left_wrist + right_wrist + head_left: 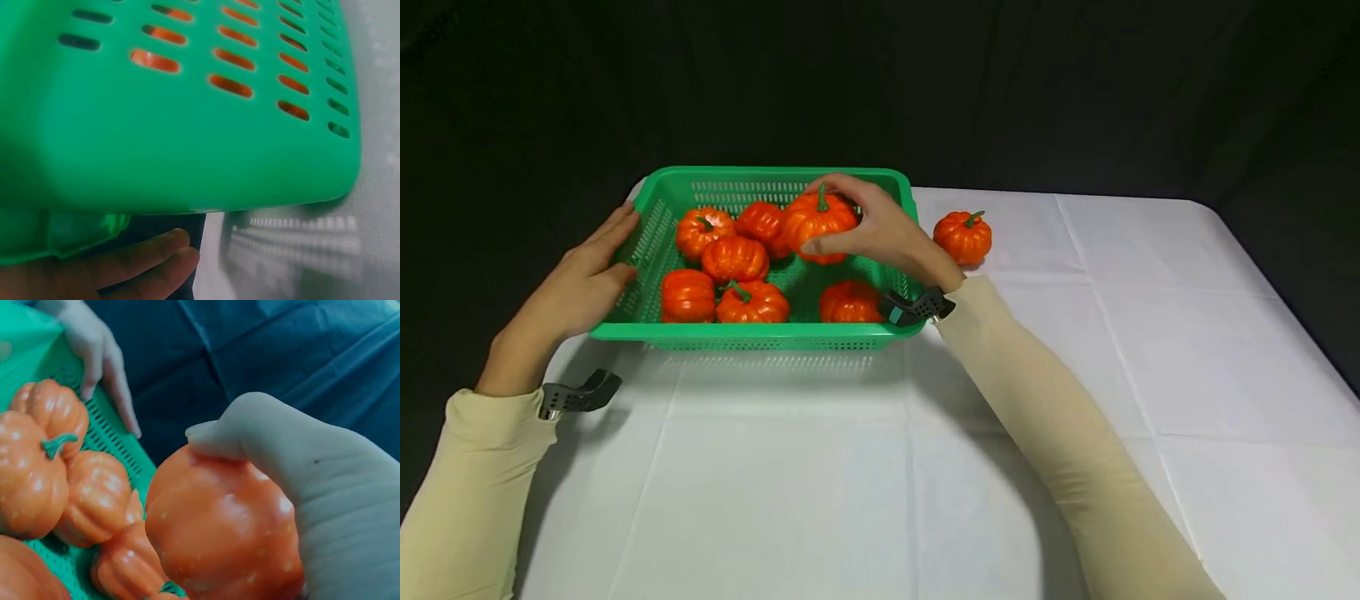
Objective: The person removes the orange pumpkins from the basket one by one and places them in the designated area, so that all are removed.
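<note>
My right hand (868, 221) holds a small orange pumpkin (817, 223) with a green stem, thumb on the near side and fingers behind it. This pumpkin is over the right half of a green perforated basket (760, 331). In the right wrist view the thumb presses on its skin; the other fingers are hidden. My left hand (580, 279) rests at the basket's left rim, fingers mostly straight. The left wrist view shows two of its fingertips (181, 239) below the basket's edge. Several more pumpkins (735, 259) lie in the basket, mostly on its left side.
One more pumpkin (962, 238) stands on the white cloth-covered table (1037, 333), right of the basket. Another pumpkin (850, 302) lies inside at the basket's front right, partly behind the wrist camera (917, 306). Dark cloth (1000, 92) hangs behind the table.
</note>
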`<control>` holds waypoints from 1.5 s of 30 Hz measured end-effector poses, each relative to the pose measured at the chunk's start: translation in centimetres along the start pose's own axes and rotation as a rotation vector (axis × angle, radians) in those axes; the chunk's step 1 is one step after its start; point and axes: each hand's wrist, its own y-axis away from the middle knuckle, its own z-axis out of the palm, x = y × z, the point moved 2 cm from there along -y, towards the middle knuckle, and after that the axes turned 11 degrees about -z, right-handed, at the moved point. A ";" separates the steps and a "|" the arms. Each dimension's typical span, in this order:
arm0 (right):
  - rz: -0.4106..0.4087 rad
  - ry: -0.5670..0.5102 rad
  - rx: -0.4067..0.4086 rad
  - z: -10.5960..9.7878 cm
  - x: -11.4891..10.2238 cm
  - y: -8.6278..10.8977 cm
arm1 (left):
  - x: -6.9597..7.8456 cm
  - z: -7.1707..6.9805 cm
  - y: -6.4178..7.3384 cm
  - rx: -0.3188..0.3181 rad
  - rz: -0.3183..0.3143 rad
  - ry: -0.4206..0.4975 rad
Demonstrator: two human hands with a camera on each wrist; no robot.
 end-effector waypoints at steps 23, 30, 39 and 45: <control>-0.068 0.174 0.262 -1.6 -3.1 3.2 | -0.6 -0.5 -0.1 -0.015 -0.009 -0.019; -0.027 0.203 0.289 -2.5 -4.4 4.4 | -0.6 -0.3 -0.1 -0.010 -0.001 -0.011; 0.062 0.249 0.352 -4.2 -5.7 6.0 | -0.2 -0.3 -0.4 -0.023 0.002 -0.012; 0.092 0.241 0.417 -5.6 -6.3 6.9 | -0.1 -0.4 -0.3 -0.016 0.010 -0.013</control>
